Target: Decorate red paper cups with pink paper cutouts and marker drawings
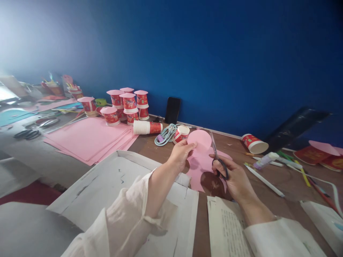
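Two hands at center-right: left hand (180,155) pinching pink paper circle (200,140), right hand (235,178) gripping scissors (220,162).

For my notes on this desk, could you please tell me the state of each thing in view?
Pink disc, held in the left hand
Scissors, in the right hand, blades pointing away
Cut pink sheet, with a round hole
Pink sheets, piled unevenly
Phone, leaning on the wall, screen dark
Cable, coiled
Nested cups, lying sideways
Glue stick, lying down
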### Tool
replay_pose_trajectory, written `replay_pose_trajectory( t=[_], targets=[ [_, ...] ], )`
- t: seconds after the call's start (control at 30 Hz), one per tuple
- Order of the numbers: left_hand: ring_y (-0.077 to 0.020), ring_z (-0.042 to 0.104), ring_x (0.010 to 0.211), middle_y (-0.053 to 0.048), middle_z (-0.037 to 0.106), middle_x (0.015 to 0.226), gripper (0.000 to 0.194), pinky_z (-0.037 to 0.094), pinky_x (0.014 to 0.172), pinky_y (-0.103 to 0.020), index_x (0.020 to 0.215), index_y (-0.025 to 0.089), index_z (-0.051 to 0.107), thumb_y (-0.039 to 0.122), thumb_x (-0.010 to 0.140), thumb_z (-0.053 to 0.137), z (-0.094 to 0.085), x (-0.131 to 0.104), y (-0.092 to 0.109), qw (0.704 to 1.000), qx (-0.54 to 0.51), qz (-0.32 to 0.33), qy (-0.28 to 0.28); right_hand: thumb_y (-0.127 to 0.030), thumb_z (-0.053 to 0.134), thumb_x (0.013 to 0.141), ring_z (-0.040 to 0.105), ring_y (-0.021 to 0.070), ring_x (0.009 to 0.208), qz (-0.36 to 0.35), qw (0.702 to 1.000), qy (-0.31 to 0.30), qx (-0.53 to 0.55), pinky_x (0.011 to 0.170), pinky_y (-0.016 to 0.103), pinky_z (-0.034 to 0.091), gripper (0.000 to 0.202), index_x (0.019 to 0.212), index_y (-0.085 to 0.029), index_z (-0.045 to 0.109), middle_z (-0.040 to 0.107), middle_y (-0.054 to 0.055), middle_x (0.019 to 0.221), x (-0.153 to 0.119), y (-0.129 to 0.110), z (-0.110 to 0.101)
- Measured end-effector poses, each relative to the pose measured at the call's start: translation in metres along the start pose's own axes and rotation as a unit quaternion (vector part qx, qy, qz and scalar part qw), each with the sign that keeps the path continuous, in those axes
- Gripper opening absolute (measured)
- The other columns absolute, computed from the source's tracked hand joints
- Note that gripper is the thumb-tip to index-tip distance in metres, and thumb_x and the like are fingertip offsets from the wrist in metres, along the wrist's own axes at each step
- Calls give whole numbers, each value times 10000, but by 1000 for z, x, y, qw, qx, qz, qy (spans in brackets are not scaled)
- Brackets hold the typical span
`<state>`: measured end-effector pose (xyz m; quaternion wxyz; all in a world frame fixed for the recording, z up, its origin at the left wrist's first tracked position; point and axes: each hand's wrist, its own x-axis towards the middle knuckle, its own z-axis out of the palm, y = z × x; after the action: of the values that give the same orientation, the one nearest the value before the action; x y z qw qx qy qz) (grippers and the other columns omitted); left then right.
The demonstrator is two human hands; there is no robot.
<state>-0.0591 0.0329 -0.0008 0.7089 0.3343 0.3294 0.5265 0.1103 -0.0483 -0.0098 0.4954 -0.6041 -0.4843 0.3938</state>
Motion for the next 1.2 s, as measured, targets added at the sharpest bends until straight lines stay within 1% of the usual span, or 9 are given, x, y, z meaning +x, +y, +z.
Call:
replay_pose_trajectory(
  t=[0.13,0.27,0.37,0.5,0.63,0.83,1.03,1.2],
  targets=[
    [-52,477,587,31,564,673,351,363,609,-210,749,157,635,348,538,840,0,0,-1,1000,6,0,-4,-525,757,733,507,134,603,4,1000,10,7,562,268,409,459,1081,-227,743,593,-17,642,0,-1,1],
    [-53,477,586,31,563,672,344,359,609,-212,741,159,630,351,543,836,0,0,-2,1000,12,3,-7,-525,772,712,524,147,608,11,1000,18,19,553,277,416,493,1084,-203,749,623,7,677,0,-2,2],
    [-51,466,577,35,547,655,340,350,599,-210,721,157,614,351,547,833,0,0,-3,1000,14,5,-9,-525,762,724,529,145,606,10,1000,13,12,544,275,421,473,1076,-211,755,645,16,699,0,-1,2],
    [-45,447,557,35,545,654,327,331,576,-206,733,154,611,340,565,820,-1,1,-4,1000,15,5,-14,-516,759,736,525,137,601,7,1000,16,10,529,265,413,447,1067,-215,758,635,12,673,1,2,0],
    [-43,451,556,34,550,661,325,337,583,-207,741,153,614,346,575,817,-1,0,-5,1000,16,8,-19,-526,748,745,508,127,556,16,1000,13,0,490,263,403,454,1081,-221,752,626,6,656,1,2,0],
    [-48,459,557,32,555,658,331,341,584,-208,748,153,619,352,571,815,-1,0,-6,999,15,6,-28,-530,765,724,510,128,546,22,999,23,16,470,259,401,489,1091,-207,746,621,7,655,-1,-1,2],
    [-38,419,523,39,528,626,326,311,554,-205,708,146,584,349,570,798,0,1,-6,999,28,14,-19,-544,762,719,504,119,530,20,999,25,-5,469,253,414,528,1096,-175,742,621,18,659,-1,-4,2],
    [-41,407,523,42,509,617,317,302,548,-208,705,151,574,345,577,789,-1,2,-6,999,36,18,-7,-537,759,725,510,119,538,4,999,38,-1,473,248,412,497,1062,-171,750,604,7,627,1,3,2]
  ],
)
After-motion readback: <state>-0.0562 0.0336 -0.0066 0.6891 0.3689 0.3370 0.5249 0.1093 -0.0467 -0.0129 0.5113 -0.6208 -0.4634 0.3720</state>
